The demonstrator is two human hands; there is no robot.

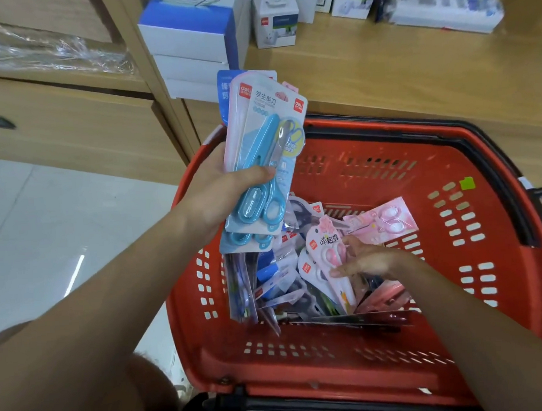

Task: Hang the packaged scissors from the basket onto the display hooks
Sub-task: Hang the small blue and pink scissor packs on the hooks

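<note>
Left hand (227,182) gripping a fanned stack of blue scissors packs (261,162) above the red basket (472,245), right hand (365,258) pinching a pink scissors pack (324,252) inside it

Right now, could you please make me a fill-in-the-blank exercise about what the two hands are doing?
1. The left hand grips a stack of packs holding ____ scissors.
2. The right hand pinches a single pack of ____ scissors.
3. That single pack is inside the ____ basket.
Missing words: blue, pink, red.
</note>
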